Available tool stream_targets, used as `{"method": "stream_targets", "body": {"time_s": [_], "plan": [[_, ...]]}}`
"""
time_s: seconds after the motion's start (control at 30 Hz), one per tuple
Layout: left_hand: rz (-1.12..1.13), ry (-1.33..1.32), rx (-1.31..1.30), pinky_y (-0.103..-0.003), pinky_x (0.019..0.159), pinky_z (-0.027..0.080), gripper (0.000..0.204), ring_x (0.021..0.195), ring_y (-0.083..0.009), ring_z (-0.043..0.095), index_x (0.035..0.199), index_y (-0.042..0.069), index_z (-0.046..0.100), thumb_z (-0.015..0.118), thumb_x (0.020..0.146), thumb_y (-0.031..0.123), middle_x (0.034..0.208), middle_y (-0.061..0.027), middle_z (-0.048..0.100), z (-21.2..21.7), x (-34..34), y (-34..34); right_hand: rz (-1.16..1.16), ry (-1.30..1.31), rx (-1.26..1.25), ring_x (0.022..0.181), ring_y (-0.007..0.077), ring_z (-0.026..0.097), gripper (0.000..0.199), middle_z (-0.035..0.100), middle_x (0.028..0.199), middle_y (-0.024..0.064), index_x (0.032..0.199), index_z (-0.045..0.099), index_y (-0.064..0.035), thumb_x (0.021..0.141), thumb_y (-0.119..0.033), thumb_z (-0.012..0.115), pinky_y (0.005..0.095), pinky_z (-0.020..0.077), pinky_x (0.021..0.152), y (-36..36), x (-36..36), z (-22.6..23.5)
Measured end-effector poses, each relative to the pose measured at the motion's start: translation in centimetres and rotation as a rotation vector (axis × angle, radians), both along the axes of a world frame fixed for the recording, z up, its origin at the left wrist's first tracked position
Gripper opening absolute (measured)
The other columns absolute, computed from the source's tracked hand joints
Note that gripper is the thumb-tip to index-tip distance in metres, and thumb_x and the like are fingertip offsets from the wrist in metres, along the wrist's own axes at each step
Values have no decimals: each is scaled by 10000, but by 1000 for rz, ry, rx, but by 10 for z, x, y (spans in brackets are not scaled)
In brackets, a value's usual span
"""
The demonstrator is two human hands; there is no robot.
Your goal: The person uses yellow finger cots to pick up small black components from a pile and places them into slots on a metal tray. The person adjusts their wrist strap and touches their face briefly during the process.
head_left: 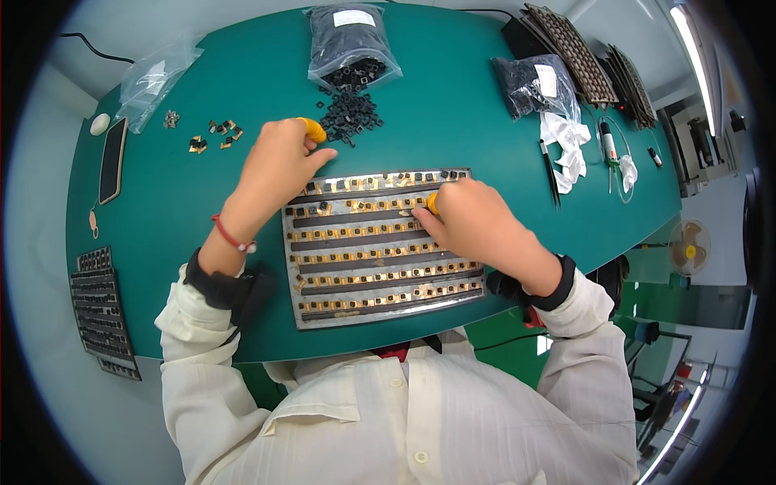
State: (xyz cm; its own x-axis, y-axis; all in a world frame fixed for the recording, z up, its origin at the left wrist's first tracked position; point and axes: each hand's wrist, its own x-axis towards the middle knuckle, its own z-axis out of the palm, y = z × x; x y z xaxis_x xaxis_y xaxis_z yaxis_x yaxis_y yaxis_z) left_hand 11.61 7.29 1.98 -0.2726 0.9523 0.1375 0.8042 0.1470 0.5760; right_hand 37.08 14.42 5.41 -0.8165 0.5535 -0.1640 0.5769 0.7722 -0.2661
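My left hand (279,158) hovers between the metal tray's upper left corner and a loose pile of small black square frames (352,115). A yellow finger cot (312,129) covers its bent index finger, and the thumb stands apart from it. My right hand (475,212) is over the right part of the metal tray (372,317), thumb and index finger pinched together at the second row. That index finger also wears a yellow cot (433,203). Whatever the pinch holds is hidden. Rows of small gold-coloured pieces with black squares (368,232) fill the tray.
Behind the pile lies an open bag of black parts (347,44); another bag (535,87) is at right. Tweezers (550,174), crumpled tissue (569,149) and a syringe (609,141) lie right. At left are a phone (113,160), loose gold pieces (230,133) and a black tray (105,311).
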Motion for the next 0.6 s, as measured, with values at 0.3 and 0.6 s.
{"method": "stream_targets", "body": {"time_s": [0.3, 0.6], "plan": [[-51, 29, -78, -338, 603, 534, 185, 626, -243, 676, 856, -65, 721, 758, 787, 103, 695, -150, 689, 0, 9, 1, 83, 236, -211, 673, 303, 703, 252, 705, 769, 214, 928, 727, 62, 820, -165, 739, 355, 546, 628, 56, -42, 10], [45, 246, 33, -383, 633, 539, 170, 703, -308, 688, 842, -57, 712, 712, 835, 112, 776, -176, 697, -5, -1, -15, 54, 290, -191, 731, 322, 705, 223, 704, 794, 215, 907, 719, 57, 796, -134, 749, 379, 556, 680, 58, -103, -20]]}}
